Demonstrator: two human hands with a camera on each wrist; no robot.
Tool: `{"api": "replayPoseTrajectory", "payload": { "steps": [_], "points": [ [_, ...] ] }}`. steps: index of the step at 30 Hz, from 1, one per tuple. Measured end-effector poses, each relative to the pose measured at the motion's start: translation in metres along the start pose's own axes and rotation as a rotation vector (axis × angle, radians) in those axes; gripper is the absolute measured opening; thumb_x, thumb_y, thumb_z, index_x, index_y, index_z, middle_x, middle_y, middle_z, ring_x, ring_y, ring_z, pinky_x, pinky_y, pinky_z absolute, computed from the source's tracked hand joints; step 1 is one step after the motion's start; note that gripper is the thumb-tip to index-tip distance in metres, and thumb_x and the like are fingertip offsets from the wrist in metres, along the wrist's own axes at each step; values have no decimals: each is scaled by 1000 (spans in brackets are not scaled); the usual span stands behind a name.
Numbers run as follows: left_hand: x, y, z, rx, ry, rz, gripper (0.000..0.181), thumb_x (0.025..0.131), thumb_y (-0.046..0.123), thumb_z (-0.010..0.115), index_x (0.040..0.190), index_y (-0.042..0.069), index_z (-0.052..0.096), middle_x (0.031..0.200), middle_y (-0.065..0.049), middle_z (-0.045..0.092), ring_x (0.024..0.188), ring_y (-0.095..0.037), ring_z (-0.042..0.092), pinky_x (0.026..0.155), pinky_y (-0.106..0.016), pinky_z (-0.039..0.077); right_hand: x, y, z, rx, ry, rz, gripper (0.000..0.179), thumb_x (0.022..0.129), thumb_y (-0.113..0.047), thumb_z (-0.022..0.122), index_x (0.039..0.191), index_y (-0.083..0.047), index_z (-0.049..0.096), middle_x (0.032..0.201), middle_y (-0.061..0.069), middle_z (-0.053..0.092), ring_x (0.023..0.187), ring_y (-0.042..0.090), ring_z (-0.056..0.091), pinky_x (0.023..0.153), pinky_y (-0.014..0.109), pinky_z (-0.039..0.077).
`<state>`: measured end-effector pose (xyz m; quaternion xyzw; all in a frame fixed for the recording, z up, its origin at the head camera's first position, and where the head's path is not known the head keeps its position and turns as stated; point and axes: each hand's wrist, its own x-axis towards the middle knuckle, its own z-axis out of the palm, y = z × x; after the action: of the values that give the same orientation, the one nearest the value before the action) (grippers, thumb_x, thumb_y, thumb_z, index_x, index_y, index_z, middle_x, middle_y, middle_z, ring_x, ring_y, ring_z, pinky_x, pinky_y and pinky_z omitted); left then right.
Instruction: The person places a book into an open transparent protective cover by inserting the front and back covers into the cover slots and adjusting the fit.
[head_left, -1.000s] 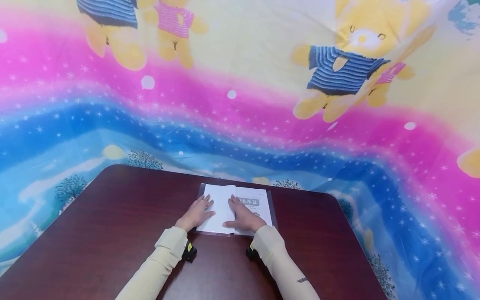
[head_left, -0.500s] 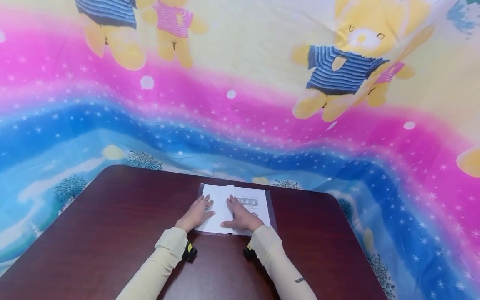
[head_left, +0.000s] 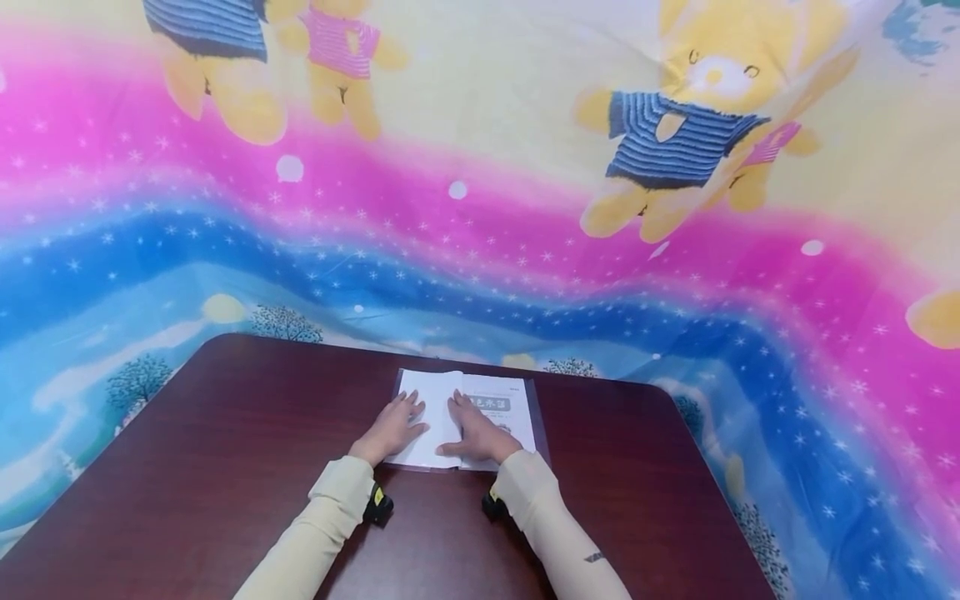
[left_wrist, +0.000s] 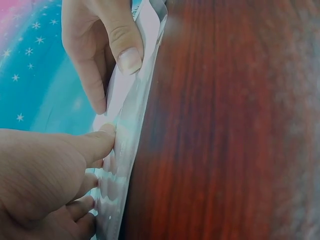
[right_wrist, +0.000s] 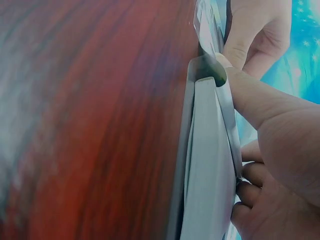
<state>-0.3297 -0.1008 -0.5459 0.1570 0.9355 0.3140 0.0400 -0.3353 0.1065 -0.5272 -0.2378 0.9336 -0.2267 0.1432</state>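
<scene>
An open book (head_left: 519, 433) lies near the far edge of the dark wooden table, its left page blank white and its right page printed with a grey title box. A clear plastic cover (left_wrist: 131, 150) wraps its outside. My left hand (head_left: 392, 427) rests on the left page with fingers spread. My right hand (head_left: 480, 432) rests around the centre fold, its fingers straight and thumb stretched toward the left page. In the right wrist view, the thick page block (right_wrist: 206, 160) sits beneath my right hand (right_wrist: 285, 155). Part of the right page's print is hidden by that hand.
The reddish-brown table (head_left: 255, 433) spreads around the book on all sides. Behind it hangs a colourful cloth (head_left: 480, 275) printed with bears and snowflakes. A small black device (head_left: 379, 505) is strapped at the left wrist, another black device (head_left: 492, 503) at the right.
My right hand has slid slightly left, and the book has shifted a little the same way. My left hand stays almost in place. The head view has shifted slightly.
</scene>
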Motion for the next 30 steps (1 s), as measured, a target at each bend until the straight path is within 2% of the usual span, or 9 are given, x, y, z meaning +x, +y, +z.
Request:
{"api": "replayPoseTrajectory", "payload": {
  "steps": [11, 21, 25, 30],
  "points": [
    [0, 0, 1, -11, 2, -11, 53, 100, 18, 66, 145, -5, 52, 162, -26, 32, 152, -45, 22, 121, -60, 25, 2, -4, 4, -3, 1, 13, 96, 91, -41, 76, 161, -3, 22, 171, 15, 10, 158, 32, 10, 125, 50, 21],
    [4, 12, 1, -90, 85, -67, 49, 90, 13, 78, 129, -12, 63, 153, -31, 42, 145, -51, 33, 117, -60, 32, 0, 3, 3, 7, -3, -25, 94, 94, -42, 72, 161, -1, 22, 171, 16, 7, 158, 33, 8, 126, 51, 19],
    [4, 13, 3, -91, 98, -75, 49, 89, 14, 80, 128, -11, 64, 152, -31, 44, 144, -52, 34, 116, -60, 33, -2, 7, 4, 10, 0, -53, 91, 95, -43, 70, 160, 0, 23, 170, 18, 8, 157, 35, 10, 126, 52, 19],
    [3, 16, 4, -93, 110, -102, 49, 88, 15, 81, 128, -9, 65, 152, -28, 46, 143, -51, 36, 116, -60, 34, -4, 14, 3, 77, 39, -88, 80, 100, -37, 64, 159, 0, 26, 170, 18, 13, 156, 36, 16, 124, 54, 22]
  ]
}}
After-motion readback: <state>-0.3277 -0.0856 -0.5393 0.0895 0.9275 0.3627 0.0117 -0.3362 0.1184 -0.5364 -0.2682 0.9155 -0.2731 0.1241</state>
